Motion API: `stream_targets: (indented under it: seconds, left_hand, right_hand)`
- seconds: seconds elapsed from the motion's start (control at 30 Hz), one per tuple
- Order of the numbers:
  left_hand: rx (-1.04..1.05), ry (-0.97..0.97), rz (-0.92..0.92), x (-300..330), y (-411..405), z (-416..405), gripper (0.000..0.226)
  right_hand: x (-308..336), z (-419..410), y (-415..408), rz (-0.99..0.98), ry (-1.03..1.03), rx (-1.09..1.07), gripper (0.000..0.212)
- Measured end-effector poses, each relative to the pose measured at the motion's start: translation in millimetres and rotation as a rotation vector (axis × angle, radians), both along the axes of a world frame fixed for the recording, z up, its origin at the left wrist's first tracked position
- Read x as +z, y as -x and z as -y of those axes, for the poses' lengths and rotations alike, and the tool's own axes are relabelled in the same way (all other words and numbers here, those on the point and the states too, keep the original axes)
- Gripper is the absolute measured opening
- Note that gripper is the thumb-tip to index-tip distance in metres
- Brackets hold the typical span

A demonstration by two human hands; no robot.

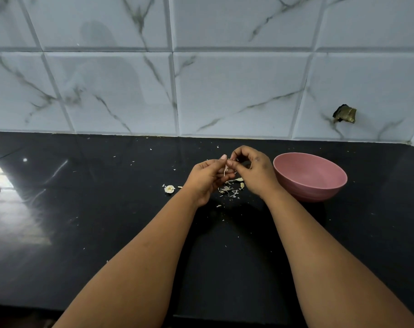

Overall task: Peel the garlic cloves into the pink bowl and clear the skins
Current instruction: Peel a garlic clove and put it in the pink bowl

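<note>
Both hands meet above the skins on the black counter.

Left hand (pixel 207 178) and right hand (pixel 252 172) pinch one clove (pixel 225 170) between curled fingers; skins (pixel 229 189) lie beneath, a garlic stub (pixel 169 189) left, the bowl (pixel 310 177) just right, open counter (pixel 94 209) leftward, tiled wall (pixel 201 91) behind.

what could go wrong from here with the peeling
1. The left hand and right hand work a garlic clove over the black counter, beside the pink bowl, not above it; a slipped clove would likely land among the skins.
2. Skin flecks already lie far from the pile, so more peeling may spread them and make clearing harder.
3. The garlic piece sits apart to the left and might be overlooked.
</note>
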State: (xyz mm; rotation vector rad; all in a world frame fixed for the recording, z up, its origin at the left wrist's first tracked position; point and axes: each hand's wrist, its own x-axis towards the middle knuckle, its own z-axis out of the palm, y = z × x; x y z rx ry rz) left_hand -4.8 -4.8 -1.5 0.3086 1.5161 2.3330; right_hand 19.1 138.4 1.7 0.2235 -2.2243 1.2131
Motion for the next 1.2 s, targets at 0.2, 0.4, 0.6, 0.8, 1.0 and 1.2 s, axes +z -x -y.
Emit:
stream_targets:
  seconds: [0.2,0.4,0.6,0.8,1.0,1.2]
  left_hand:
    - [0.067,-0.082,0.023,-1,5,3,0.013]
    - [0.152,-0.109,0.01,-4,13,5,0.016]
    - [0.158,-0.055,-0.067,-7,13,4,0.012]
    - [0.268,0.17,-0.207,-12,13,1,0.011]
    - [0.296,0.312,-0.334,-16,12,-4,0.011]
    - [0.362,0.467,-0.465,-16,10,-5,0.014]
  right_hand:
    - [-2,3,-1,0.032,0.044,0.008,0.017]
    - [1,0,0,0.039,0.188,-0.1,0.03]
    - [0,-1,-1,0.137,-0.034,-0.173,0.009]
    - [-2,0,-4,0.268,-0.192,-0.175,0.003]
    - [3,5,0,0.082,0.086,-0.142,0.01]
    - [-6,12,3,0.115,0.151,-0.054,0.017]
